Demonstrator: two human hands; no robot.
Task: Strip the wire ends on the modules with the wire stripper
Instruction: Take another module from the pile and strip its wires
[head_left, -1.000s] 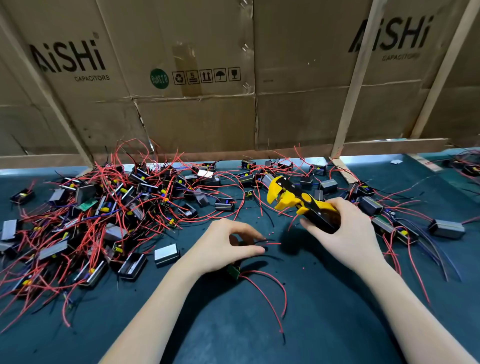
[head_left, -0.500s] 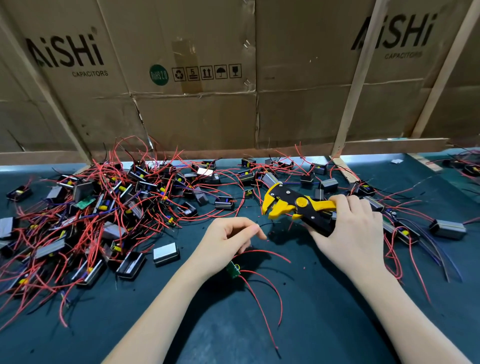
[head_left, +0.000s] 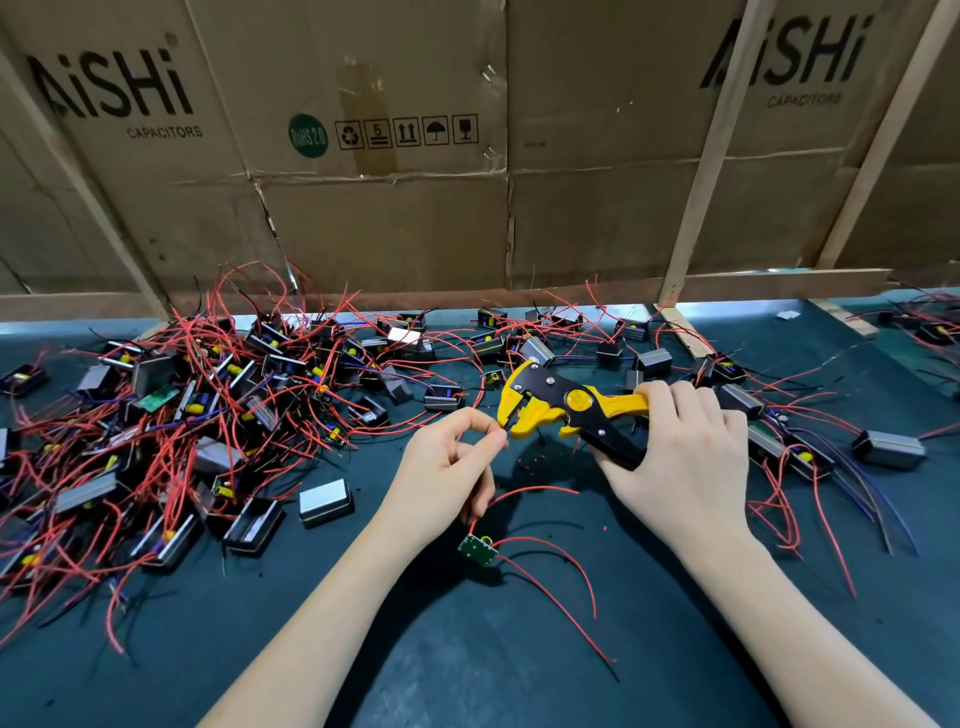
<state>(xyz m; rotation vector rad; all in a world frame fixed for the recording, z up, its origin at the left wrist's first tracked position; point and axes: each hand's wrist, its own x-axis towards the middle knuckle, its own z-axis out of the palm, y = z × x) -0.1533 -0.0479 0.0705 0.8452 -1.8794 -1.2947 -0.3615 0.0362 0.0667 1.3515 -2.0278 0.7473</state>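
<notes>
The left hand (head_left: 447, 467) pinches a red wire end at the nose of the yellow-and-black wire stripper (head_left: 566, 410), whose handles the right hand (head_left: 685, 457) grips. Below the stripper, a small green circuit board module (head_left: 478, 550) trailing red wires hangs from the pinched wire, just above the dark table (head_left: 467, 665). Left of the stripper lies a heap of boxed modules (head_left: 197, 415) tangled in red wire.

The left hand (head_left: 447, 467) has lifted off the table mat (head_left: 467, 665) and moved toward the wire stripper (head_left: 566, 410); 1 second ago its curled fingers lay low over the mat, well short of the tool, and now its pinched fingertips sit right at the stripper's yellow jaws, holding a wire end there. The right hand (head_left: 680, 457) has turned the stripper from a steep tilt to nearly level and brought its head nearer the left hand. The small green module (head_left: 478, 551) now hangs below the left hand by its red wires (head_left: 550, 577).
</notes>
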